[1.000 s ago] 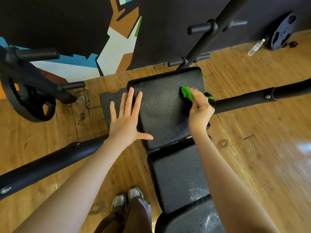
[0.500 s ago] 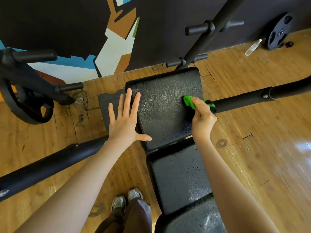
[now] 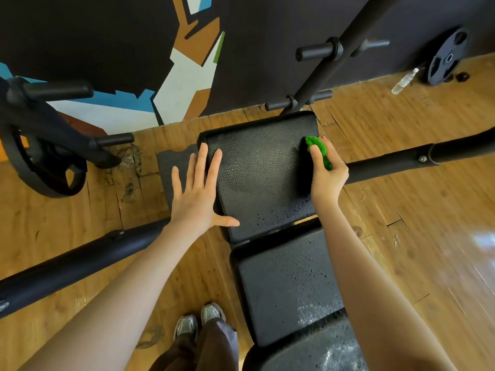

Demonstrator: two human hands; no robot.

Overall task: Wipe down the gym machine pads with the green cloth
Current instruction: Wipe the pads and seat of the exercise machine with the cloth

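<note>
**Two hands on the top pad, soft cloth bunched at its right edge**

Two hands work the upper pad point(image 3: 259, 167) of the weight bench. The right hand point(image 3: 328, 172) has its fingers curled round the green cloth point(image 3: 318, 149), which is wadded into a small lump and pressed against the pad's right edge, at about 3 o'clock on that pad. The left hand point(image 3: 197, 191) lies flat with fingers spread and straight on the pad's left edge, at about 9 o'clock, holding nothing.

My guess is the cloth is light, limp and easily crushed; it takes whatever shape the fingers give it, so the sensible hold is the one shown, the bulk gathered in the palm with a fold left proud to meet the surface. It should not slip from that hold.

The pad looks like firm, pebbled vinyl. Droplets speckle its near corner at 5 o'clock and the lower pad point(image 3: 289, 287) beneath, so those areas likely remain to be wiped.
</note>
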